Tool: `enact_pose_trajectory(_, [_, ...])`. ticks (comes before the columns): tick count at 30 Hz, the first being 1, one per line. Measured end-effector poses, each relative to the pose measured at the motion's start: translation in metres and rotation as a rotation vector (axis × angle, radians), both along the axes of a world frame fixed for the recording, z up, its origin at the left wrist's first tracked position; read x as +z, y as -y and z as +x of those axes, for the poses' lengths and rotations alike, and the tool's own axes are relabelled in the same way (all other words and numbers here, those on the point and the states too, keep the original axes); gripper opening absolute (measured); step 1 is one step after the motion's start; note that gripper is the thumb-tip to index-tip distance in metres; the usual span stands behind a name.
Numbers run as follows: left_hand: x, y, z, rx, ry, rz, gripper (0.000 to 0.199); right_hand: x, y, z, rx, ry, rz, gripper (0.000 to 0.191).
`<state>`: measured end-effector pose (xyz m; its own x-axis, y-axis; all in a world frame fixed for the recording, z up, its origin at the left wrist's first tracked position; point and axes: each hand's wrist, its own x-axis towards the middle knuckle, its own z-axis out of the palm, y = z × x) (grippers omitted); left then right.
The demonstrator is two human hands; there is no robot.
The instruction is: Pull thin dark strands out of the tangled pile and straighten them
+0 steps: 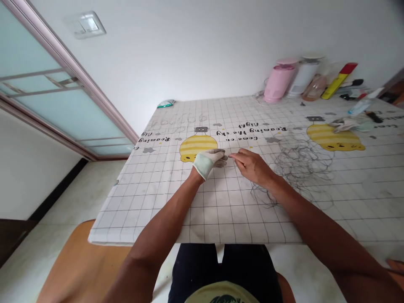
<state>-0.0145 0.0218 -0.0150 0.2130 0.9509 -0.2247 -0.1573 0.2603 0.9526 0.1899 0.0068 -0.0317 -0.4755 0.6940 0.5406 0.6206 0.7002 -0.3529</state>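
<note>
My left hand (211, 160), in a pale glove with a mint-green cuff, is above the printed tablecloth (164, 202), beside a yellow striped balloon print. Its fingers are pressed together and point right. Facing it a short gap away, my bare right hand (251, 166) pinches with thumb and forefinger. Whatever is between the fingers of either hand is too small to make out. A loose tangle of thin dark strands (299, 164) spreads over the cloth to the right, partly behind my right forearm. Faint thin loops (179, 121) lie in rows at the back left.
A pink cylindrical device (279, 82) and a white one (303, 78) stand by the wall, with a bottle (315, 87) and a yellow-red can (339, 81). Another glove (347, 124) lies at the right. A small green-edged packet (166, 103) rests at the far left corner.
</note>
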Motion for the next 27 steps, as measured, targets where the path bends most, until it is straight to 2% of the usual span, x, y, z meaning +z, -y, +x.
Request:
enact_pose_trajectory(5, [-0.001, -0.006, -0.001, 0.015, -0.023, 0.013, 0.028, -0.005, 0.001, -0.002, 0.034, 0.039, 0.004, 0.032])
enact_pose_trajectory(10, [-0.007, -0.011, 0.000, 0.024, -0.021, 0.008, 0.020, -0.005, 0.002, -0.003, 0.042, 0.008, -0.078, 0.035])
enact_pose_trajectory(14, [-0.007, -0.011, 0.000, 0.043, -0.079, 0.010, 0.020, -0.003, 0.001, -0.005, -0.022, -0.024, -0.121, 0.033])
enact_pose_trajectory(19, [-0.007, -0.011, -0.009, 0.162, -0.140, 0.089, 0.028, -0.003, -0.005, -0.003, -0.108, -0.120, -0.122, 0.026])
enact_pose_trajectory(23, [-0.015, -0.015, -0.014, 0.238, -0.265, 0.117, 0.029, 0.007, -0.013, 0.002, -0.194, -0.133, -0.108, 0.023])
enact_pose_trajectory(27, [-0.022, -0.015, -0.012, 0.210, -0.420, 0.161, 0.029, 0.023, -0.028, 0.005, -0.276, -0.116, -0.088, 0.022])
